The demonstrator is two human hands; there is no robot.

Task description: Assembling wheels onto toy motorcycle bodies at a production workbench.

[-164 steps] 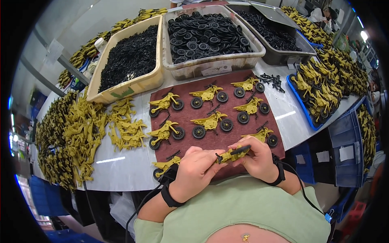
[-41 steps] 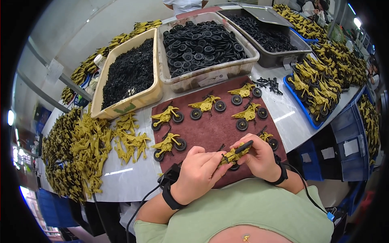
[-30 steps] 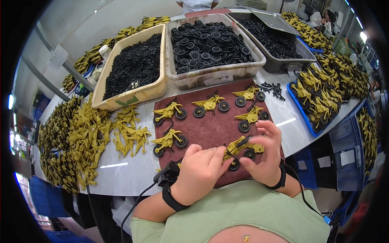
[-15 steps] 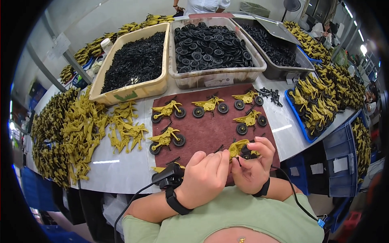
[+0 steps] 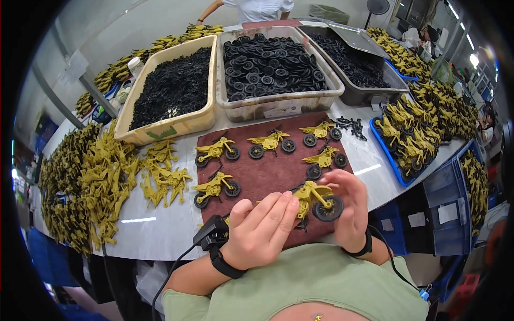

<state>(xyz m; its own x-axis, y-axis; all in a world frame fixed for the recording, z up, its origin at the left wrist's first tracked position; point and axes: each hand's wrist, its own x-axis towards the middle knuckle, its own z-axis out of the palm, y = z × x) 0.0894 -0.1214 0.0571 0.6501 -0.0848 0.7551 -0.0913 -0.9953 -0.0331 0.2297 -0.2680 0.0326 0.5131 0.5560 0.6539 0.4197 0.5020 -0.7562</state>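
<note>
A yellow toy motorcycle with a black front wheel is held above the mat, its front end toward the right. My left hand is closed on its rear part, fingers pressed together and hiding most of that end. Around the front wheel curves my right hand, thumb and fingers apart; whether it lightly touches the wheel I cannot tell. Beyond my hands, several yellow toy motorcycles with black wheels, such as one at the back middle, lie on the dark red mat.
Behind the mat stand a cream tub of small black parts, a clear tub of black wheels and a grey tub. Yellow motorcycle bodies pile up at left. A blue tray holds motorcycles at right. Another person stands opposite.
The motorcycle has turned, so its front wheel now shows facing right. My right hand has opened and shifted slightly right; my left still grips it. The person opposite has moved an arm.
</note>
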